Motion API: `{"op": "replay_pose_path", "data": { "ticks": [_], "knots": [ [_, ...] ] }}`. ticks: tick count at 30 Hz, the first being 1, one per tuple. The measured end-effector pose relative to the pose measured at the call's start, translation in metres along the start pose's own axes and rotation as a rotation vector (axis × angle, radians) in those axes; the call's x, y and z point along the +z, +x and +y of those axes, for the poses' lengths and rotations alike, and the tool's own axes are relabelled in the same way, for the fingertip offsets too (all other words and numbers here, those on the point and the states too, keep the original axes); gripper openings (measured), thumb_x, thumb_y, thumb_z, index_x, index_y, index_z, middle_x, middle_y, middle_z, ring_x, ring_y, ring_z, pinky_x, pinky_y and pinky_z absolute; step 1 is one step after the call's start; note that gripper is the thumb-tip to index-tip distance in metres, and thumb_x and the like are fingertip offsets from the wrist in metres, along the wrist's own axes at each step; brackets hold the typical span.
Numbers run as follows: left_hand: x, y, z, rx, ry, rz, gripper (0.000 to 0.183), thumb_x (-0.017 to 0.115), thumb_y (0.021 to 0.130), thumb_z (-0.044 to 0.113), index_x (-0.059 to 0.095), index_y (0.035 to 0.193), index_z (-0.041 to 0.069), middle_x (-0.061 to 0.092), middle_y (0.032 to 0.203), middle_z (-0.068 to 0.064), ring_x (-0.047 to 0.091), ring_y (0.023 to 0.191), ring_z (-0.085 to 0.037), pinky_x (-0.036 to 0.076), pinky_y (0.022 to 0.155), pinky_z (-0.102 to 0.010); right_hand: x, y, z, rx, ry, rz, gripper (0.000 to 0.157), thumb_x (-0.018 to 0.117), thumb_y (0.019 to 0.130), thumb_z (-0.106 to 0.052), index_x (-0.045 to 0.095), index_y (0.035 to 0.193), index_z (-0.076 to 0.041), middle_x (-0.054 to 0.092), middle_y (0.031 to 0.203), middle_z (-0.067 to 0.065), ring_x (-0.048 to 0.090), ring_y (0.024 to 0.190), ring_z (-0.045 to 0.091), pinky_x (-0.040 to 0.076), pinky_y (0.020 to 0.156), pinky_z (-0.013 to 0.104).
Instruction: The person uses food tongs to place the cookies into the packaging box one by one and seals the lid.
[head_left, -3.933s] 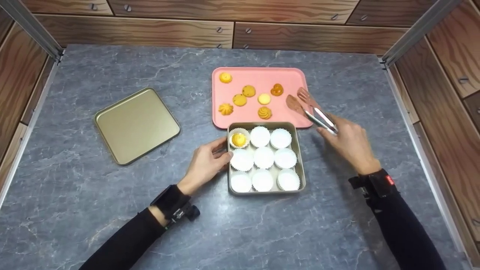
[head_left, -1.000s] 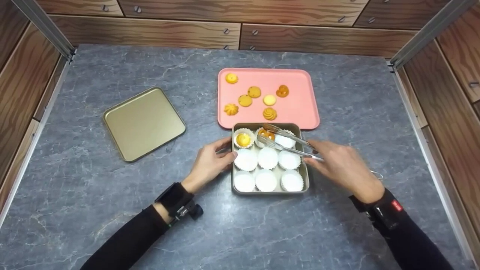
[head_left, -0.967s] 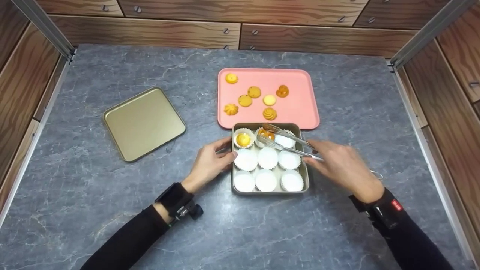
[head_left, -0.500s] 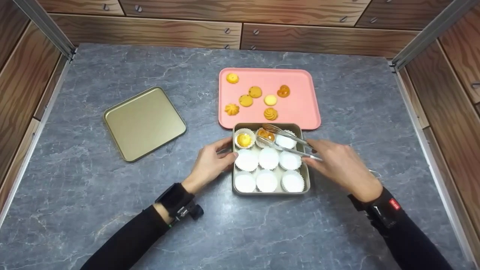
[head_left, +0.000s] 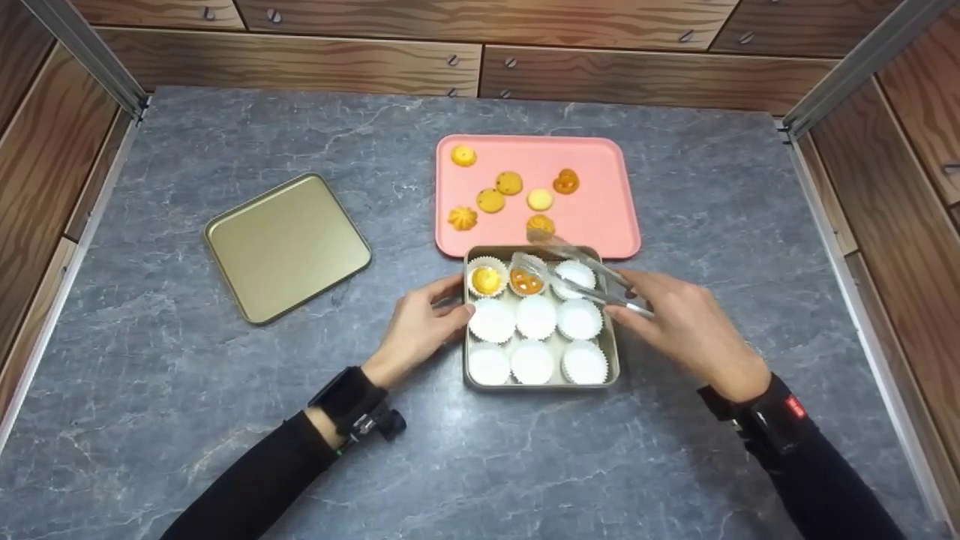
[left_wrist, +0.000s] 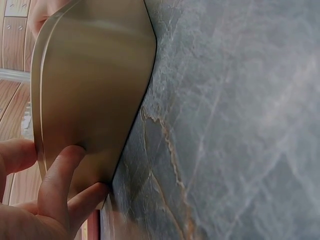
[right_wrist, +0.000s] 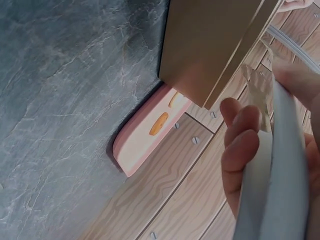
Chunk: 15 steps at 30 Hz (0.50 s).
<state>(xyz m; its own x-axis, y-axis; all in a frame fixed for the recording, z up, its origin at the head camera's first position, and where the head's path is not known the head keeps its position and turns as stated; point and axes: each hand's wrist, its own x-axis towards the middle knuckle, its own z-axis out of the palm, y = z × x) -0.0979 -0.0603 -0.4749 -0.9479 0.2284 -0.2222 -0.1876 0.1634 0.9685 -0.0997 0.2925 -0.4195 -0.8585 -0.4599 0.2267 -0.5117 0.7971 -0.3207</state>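
Observation:
In the head view, my left hand (head_left: 421, 319) braces the left wall of a square metal tin (head_left: 480, 379); the left wrist view shows its fingertips against the outer wall. My right hand (head_left: 686, 322) holds a pair of serving tongs (head_left: 592, 262), arms spread apart. One tong end overlaps the swirl cookie (head_left: 540, 223) on the pink tray; the other hangs over the back middle paper cup. A glossy pretzel-shaped cookie (head_left: 527, 283) lies in that cup. A yellow-centred cookie (head_left: 486, 280) sits in the back left cup. White paper cups (head_left: 535, 316) fill the tin in rows.
Behind the tin stands a pink tray (head_left: 600, 217) with several cookies, among them another pretzel-shaped cookie (head_left: 566, 181) and round cookies (head_left: 490, 200). A gold metal lid (head_left: 289, 247) lies on the grey marbled table (head_left: 337, 465) to the left. Wood-patterned panels (head_left: 300, 60) border the table.
Since the earliest frame, the tongs have come from the tray's right side to the tin, and a pretzel-shaped cookie now lies in the back middle cup. The tong arms have just spread off it.

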Motion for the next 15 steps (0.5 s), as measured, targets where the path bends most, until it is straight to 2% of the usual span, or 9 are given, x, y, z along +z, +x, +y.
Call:
{"op": "replay_pose_path", "data": {
  "ticks": [2, 5, 9, 15],
  "knots": [
    [0.0, 0.0, 0.0, -0.003, -0.003, 0.001, 0.064, 0.072, 0.094, 0.011, 0.047, 0.153, 0.004, 0.049, 0.154, -0.021, 0.064, 0.125, -0.033, 0.062, 0.09, -0.029, -0.001, 0.003, 0.002, -0.005, 0.006, 0.029, 0.051, 0.081, 0.092, -0.026, 0.066, 0.135, -0.006, 0.074, 0.096, 0.011, 0.067, 0.072, 0.022, 0.059, 0.058, 0.039],
    [0.0, 0.0, 0.0, -0.007, -0.01, -0.002, 0.064, 0.072, 0.094, 0.01, 0.047, 0.153, 0.004, 0.05, 0.153, -0.021, 0.065, 0.124, -0.032, 0.063, 0.089, -0.03, -0.001, 0.009, 0.007, -0.005, -0.008, 0.063, 0.05, 0.082, 0.091, -0.025, 0.066, 0.134, -0.005, 0.066, 0.08, 0.005, 0.052, 0.058, 0.013, 0.046, 0.046, 0.029],
    [0.0, 0.001, -0.001, 0.006, 0.004, 0.0, 0.063, 0.072, 0.094, 0.01, 0.048, 0.152, 0.003, 0.051, 0.153, -0.021, 0.065, 0.124, -0.033, 0.062, 0.091, -0.03, -0.003, 0.018, 0.015, 0.023, -0.027, 0.081, 0.05, 0.082, 0.09, -0.025, 0.066, 0.131, 0.0, 0.066, 0.079, 0.008, 0.05, 0.057, 0.016, 0.045, 0.046, 0.03],
    [0.0, 0.001, -0.002, 0.041, 0.031, 0.016, 0.061, 0.073, 0.094, 0.01, 0.05, 0.15, -0.001, 0.051, 0.152, -0.022, 0.064, 0.124, -0.036, 0.059, 0.098, -0.032, -0.006, 0.034, 0.021, 0.082, -0.039, 0.052, 0.052, 0.079, 0.094, -0.028, 0.064, 0.134, 0.001, 0.067, 0.083, 0.01, 0.051, 0.06, 0.02, 0.043, 0.048, 0.033]
  ]
}}
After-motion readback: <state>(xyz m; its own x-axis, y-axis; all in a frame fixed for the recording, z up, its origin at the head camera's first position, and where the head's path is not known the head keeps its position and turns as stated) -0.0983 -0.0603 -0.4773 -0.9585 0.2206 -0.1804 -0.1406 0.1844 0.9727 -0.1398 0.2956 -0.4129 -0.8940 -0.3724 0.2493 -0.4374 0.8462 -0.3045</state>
